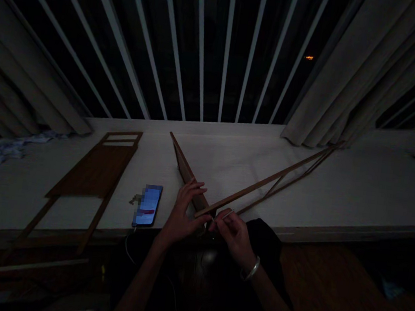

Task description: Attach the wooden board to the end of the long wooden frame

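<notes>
Two brown wooden pieces meet at a corner just in front of me, on the white sill. One is a narrow panel [185,168] seen nearly edge-on; the other is a long slatted wooden frame [264,185] reaching to the back right. My left hand [185,218] grips the pieces by this corner, its fingers across the panel and its thumb near the joint. Close beside it, my right hand [234,233] pinches a thin, light rod [227,213] at the same corner. Dim light hides what the rod is and any small parts there.
Another wooden frame with a solid panel [90,169] lies at left, its legs past the sill's [223,150] front edge. A lit phone [148,206] with a white cable [128,249] lies beside small dark keys or metal pieces [135,198]. White bars [226,52] and curtains [332,90] stand behind.
</notes>
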Tool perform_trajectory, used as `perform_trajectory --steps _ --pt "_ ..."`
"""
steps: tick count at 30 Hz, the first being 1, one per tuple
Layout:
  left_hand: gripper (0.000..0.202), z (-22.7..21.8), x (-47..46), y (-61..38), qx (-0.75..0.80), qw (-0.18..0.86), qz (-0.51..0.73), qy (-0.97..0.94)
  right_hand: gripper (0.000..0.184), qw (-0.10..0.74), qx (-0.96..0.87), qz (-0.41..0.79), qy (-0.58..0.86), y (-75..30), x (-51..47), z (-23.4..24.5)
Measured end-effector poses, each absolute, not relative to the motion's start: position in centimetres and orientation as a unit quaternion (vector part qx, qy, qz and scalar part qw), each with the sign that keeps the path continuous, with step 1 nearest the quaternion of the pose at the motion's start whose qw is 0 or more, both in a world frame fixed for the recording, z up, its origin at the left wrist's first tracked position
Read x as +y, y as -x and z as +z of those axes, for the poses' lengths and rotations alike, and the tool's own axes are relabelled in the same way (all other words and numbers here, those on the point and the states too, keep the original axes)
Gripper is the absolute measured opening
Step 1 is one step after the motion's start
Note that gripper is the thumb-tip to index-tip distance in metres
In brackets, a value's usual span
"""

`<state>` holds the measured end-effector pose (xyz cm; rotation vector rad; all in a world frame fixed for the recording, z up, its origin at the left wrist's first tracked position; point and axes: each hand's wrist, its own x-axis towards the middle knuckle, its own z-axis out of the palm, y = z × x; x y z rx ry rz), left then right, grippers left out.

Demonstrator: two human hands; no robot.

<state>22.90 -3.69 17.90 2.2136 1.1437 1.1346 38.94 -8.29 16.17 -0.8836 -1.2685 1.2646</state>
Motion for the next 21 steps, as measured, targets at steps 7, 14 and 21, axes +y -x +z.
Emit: perform_trajectory --steps 7,14,21 --pt "0.058 17.0 -2.9 -22.6 0.390 0.201 0.428 -0.790 0.018 0.542 -0.509 0.542 0.391 -38.2 -8.5 16.4" --pt "0.051 16.7 -2.5 -22.1 0.378 0.198 0.421 -0.800 0.016 0.554 -0.447 0.580 0.396 -37.7 -8.9 16.3" --pt "0.045 16.6 -2.9 -22.7 0.390 0.190 0.440 -0.786 0.019 0.572 -0.360 0.639 0.368 -37.4 -9.1 16.5"
